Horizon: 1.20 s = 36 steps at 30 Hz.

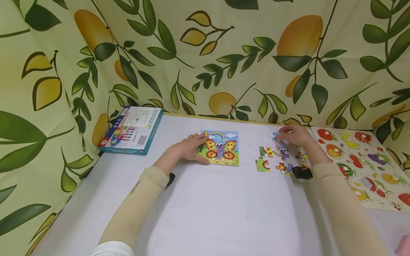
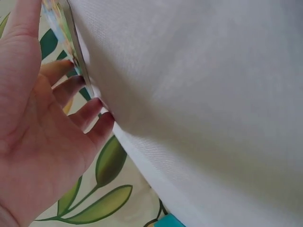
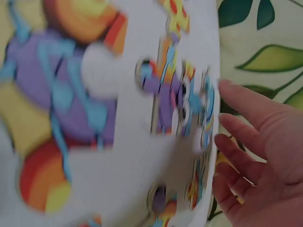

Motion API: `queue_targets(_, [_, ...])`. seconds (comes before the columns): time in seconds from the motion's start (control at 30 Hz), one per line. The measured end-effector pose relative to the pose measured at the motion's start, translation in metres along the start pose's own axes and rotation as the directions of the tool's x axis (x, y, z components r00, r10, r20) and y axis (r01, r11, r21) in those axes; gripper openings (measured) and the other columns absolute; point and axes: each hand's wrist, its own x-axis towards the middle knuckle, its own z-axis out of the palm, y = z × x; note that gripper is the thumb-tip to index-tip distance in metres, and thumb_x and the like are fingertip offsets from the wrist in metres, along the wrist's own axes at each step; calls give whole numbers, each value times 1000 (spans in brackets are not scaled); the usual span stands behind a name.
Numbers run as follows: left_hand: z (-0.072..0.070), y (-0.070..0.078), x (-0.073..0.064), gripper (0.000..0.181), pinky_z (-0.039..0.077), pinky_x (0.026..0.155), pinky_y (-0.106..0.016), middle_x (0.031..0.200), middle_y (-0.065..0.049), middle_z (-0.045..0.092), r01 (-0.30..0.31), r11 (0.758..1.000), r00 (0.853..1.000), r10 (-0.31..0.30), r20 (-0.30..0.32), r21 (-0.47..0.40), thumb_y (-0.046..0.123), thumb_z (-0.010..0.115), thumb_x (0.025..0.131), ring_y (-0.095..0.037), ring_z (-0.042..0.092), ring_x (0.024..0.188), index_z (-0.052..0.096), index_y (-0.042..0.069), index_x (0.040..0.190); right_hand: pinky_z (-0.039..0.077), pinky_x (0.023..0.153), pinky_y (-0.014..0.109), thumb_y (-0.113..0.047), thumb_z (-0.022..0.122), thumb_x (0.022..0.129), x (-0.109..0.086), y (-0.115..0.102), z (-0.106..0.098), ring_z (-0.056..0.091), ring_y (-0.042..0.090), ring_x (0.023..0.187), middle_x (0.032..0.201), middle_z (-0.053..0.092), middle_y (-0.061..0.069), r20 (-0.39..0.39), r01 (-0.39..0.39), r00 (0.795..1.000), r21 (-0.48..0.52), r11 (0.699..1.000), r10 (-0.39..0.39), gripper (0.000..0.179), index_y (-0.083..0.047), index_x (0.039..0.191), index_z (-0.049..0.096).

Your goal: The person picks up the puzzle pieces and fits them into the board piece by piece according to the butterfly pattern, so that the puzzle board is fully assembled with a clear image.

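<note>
A square butterfly picture board (image 1: 221, 147) lies on the white table in the head view. My left hand (image 1: 191, 146) rests along its left side, thumb at the lower left and fingers near the upper left corner; in the left wrist view, the fingers of that hand (image 2: 52, 118) touch near the board's edge (image 2: 71, 42). Several loose jigsaw pieces (image 1: 282, 153) lie to the right, with purple, orange and green parts. Over the farthest ones, my right hand (image 1: 296, 136) has its fingertips beside a rainbow-and-cloud piece (image 1: 273, 135). In the right wrist view, the right hand's fingers (image 3: 255, 137) extend near the pieces (image 3: 163, 94).
A colourful flat box (image 1: 131, 129) lies at the back left. On the right is a sheet of fruit pictures (image 1: 368, 160), partly behind my right forearm. A patterned curtain (image 1: 224, 64) rises behind the table's far edge. Something pink (image 1: 403, 245) shows at the lower right corner.
</note>
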Motion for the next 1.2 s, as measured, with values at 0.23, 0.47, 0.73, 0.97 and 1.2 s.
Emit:
queue_targets(0.23, [2,-1,-1,102,17,115,-53,163,-5,13,-5,1000,1000,5,6,1,60,72,79,-33,8,148,21,18,157,35,99,61,-34,66,93,-5,8,-2,40,46,116,133,42,32,45,-31,998,-17,999,32,57,4,132,50])
queue_targets(0.47, [2,0,-1,102,15,116,-53,163,-4,13,7,1000,1000,-7,11,-9,60,72,78,-32,7,148,21,19,157,38,97,58,-36,67,92,0,13,0,40,44,111,130,42,31,47,-46,998,11,999,46,59,5,131,46])
queue_targets(0.73, [1,-2,2,103,14,116,-51,163,-2,11,13,1000,1000,-13,14,-1,62,71,78,-29,6,149,20,21,157,42,77,40,-30,65,95,0,4,8,48,35,98,113,55,23,-142,71,988,82,994,-59,43,2,121,54])
queue_targets(0.97, [1,-1,1,103,14,116,-52,163,-3,13,15,1000,1000,-15,9,-8,61,72,78,-30,6,148,21,20,157,43,81,35,-37,63,95,7,-37,26,57,29,102,106,67,10,-183,42,983,355,934,25,45,-3,124,59])
queue_targets(1.2, [1,-1,1,102,13,116,-51,163,-2,13,25,1000,1000,-25,10,-18,61,72,77,-29,6,149,22,21,157,43,83,32,-38,66,94,16,-83,56,58,26,103,105,64,1,-81,-15,994,555,832,72,47,-5,127,59])
